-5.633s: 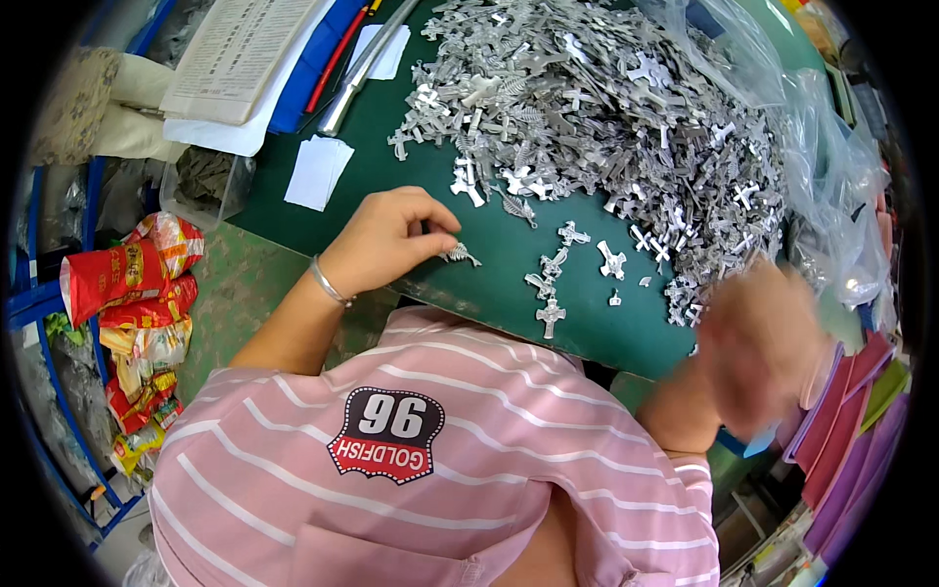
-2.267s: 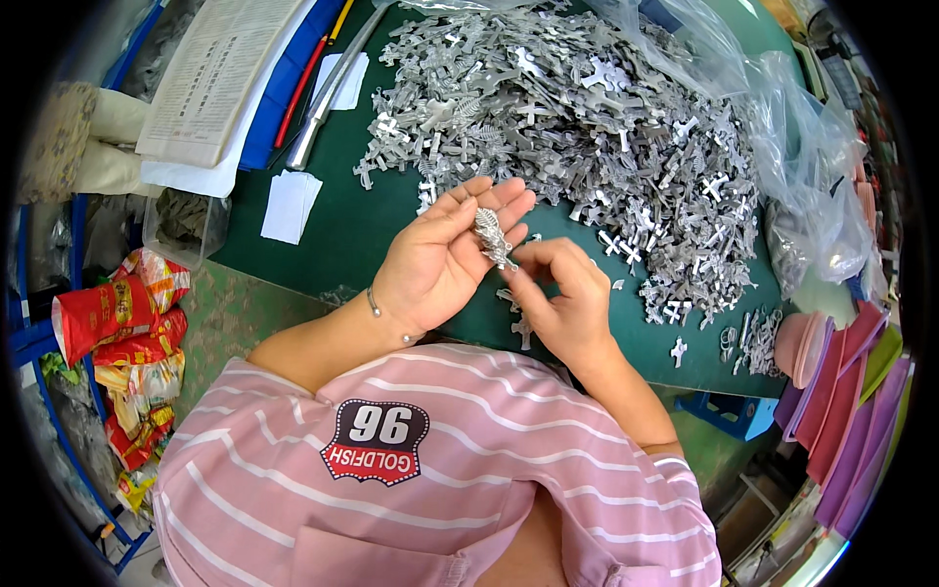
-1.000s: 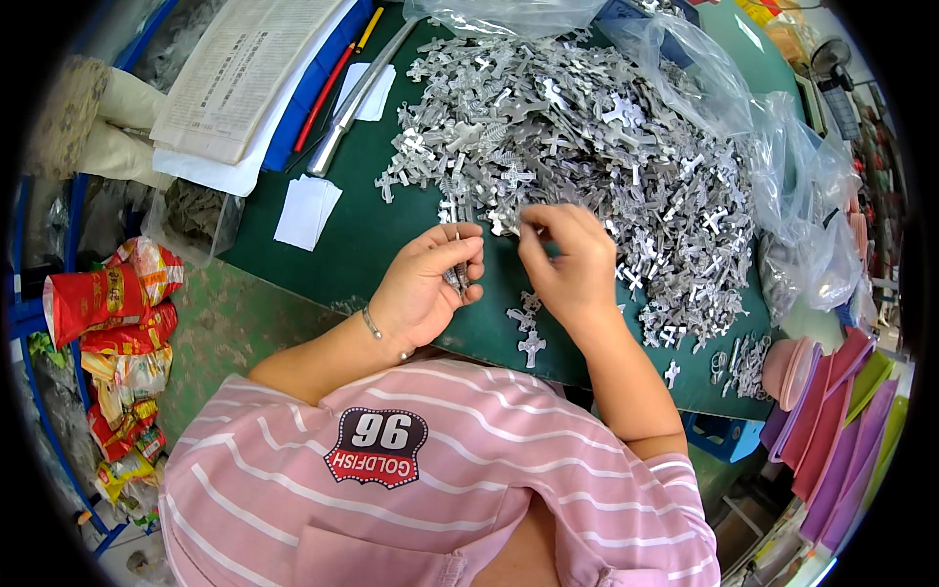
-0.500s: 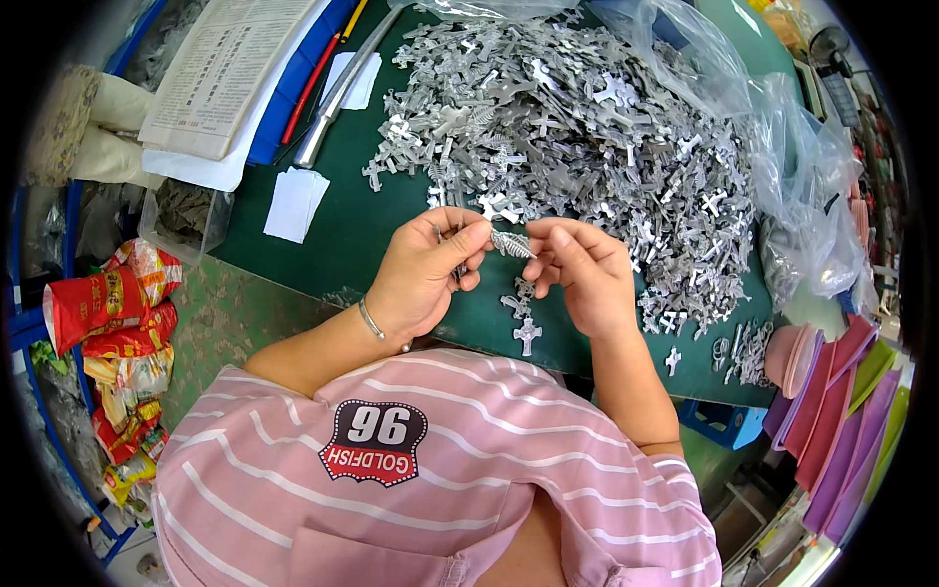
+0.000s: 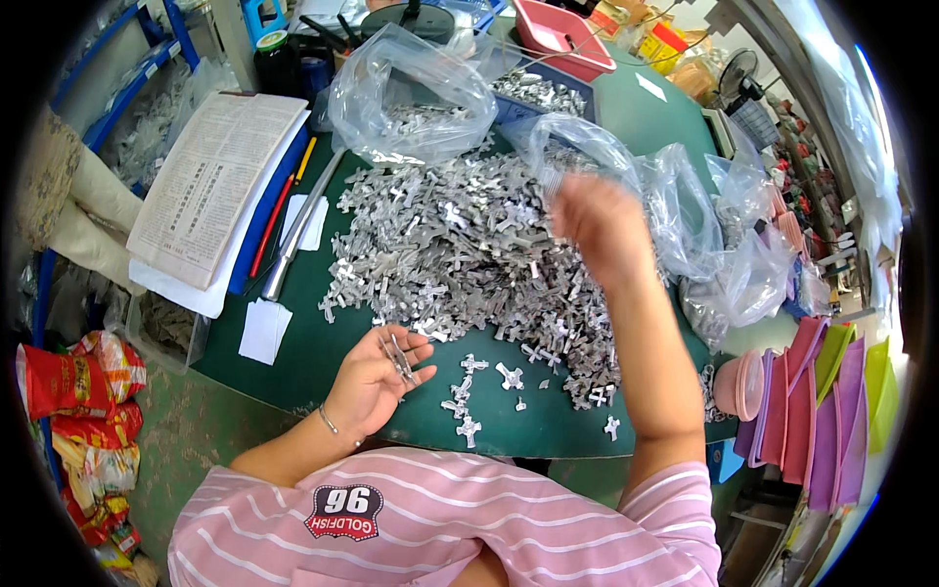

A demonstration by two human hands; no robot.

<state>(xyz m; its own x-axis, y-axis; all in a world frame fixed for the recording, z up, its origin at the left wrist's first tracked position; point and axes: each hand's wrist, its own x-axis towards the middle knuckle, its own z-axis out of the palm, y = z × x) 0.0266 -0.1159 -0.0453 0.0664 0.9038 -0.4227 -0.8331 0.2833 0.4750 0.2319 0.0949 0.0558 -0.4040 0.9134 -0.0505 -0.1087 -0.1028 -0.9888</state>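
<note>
My left hand (image 5: 380,375) is palm up near the table's front edge. Slim grey metal pieces (image 5: 399,358) lie across its fingers; their exact kind I cannot make out. My right hand (image 5: 595,215), smeared by motion, is stretched over the far right part of a big pile of silver metal crosses (image 5: 460,245), close to a clear plastic bag (image 5: 577,137). A pale blurred bit shows at its fingertips, too unclear to name. Between me and the pile lie several loose crosses, among them one cross (image 5: 469,430) at the end of a short row and another cross (image 5: 510,375) beside it.
Left of the pile lie a steel rod (image 5: 293,245), a red pencil (image 5: 271,227), white paper slips (image 5: 264,331) and a printed sheet (image 5: 217,181) on a blue folder. Behind stand a blue crate (image 5: 548,93) of metal pieces and a pink basin (image 5: 562,39). Colourful plastic bins (image 5: 792,401) stand at right.
My right hand has left my left hand and swung far over the pile. The leaf-patterned piece between my fingers is gone from there. My left hand has turned palm up; the view has shifted.
</note>
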